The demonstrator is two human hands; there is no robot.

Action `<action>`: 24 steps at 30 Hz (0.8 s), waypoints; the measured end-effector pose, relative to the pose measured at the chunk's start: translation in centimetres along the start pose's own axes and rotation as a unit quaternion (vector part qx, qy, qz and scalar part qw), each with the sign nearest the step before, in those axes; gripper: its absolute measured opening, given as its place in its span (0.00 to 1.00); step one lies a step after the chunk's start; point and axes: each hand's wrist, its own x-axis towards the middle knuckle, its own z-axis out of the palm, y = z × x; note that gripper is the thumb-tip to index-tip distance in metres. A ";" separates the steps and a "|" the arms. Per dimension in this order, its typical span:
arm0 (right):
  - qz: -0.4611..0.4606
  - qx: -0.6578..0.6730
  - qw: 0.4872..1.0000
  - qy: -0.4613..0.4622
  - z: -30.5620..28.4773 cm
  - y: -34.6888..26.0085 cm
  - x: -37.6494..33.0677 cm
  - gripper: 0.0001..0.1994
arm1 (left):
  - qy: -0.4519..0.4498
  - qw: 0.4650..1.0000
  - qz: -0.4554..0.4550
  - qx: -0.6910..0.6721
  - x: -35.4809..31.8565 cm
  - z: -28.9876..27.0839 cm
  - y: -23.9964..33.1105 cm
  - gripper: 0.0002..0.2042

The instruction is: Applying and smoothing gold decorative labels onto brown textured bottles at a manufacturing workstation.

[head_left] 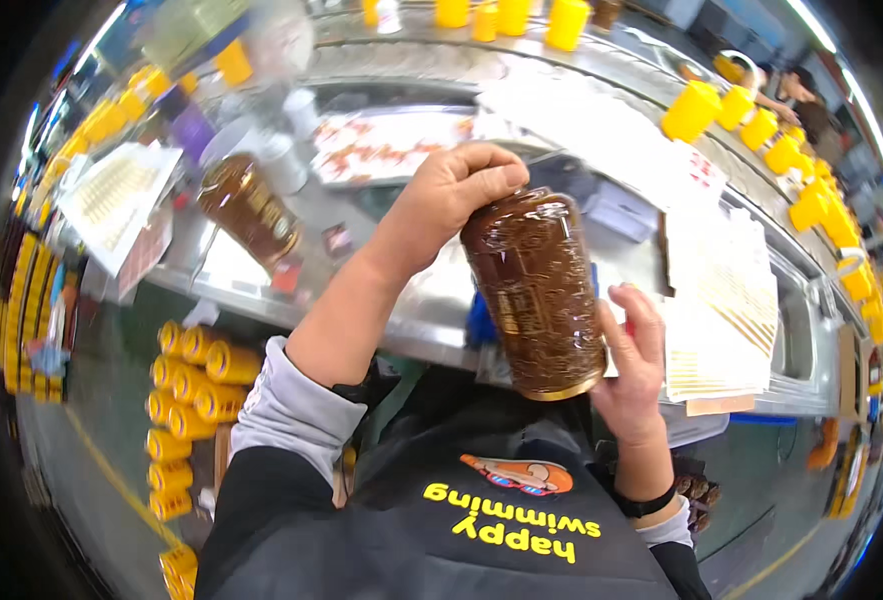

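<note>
Holding a big brown jar (pixel 534 290) up over the metal table (pixel 431 300), the left hand (pixel 451 195) grips its top and the right hand (pixel 633 370) cups its bottom, so it looks mid-check and needs a slow, careful turn next.

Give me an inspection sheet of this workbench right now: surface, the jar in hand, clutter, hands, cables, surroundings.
Surface: metal bench, mostly covered.
Job's things: brown jar with gold rim, held tilted above the bench edge.
Clutter: second brown jar lying on the left; label sheets on the right; white paper stack on the left.
Hands: left hand grips the jar's far end; right hand supports its near end.
Cables: nothing seen.
Surroundings: yellow containers along a far conveyor; yellow lids stacked below the bench.
</note>
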 end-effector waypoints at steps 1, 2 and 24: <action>0.019 -0.005 1.000 -0.001 0.1 0.8 -0.3 0.31 | -0.034 0.999 0.000 0.036 2.2 0.6 -1.2 0.11; 0.020 -0.017 1.000 0.006 0.0 1.2 -0.3 0.31 | -0.033 0.999 -0.017 0.030 3.5 1.3 -2.5 0.12; 0.140 0.075 0.987 0.016 2.8 4.6 0.4 0.34 | 0.086 0.988 0.001 0.131 3.0 2.6 -6.6 0.19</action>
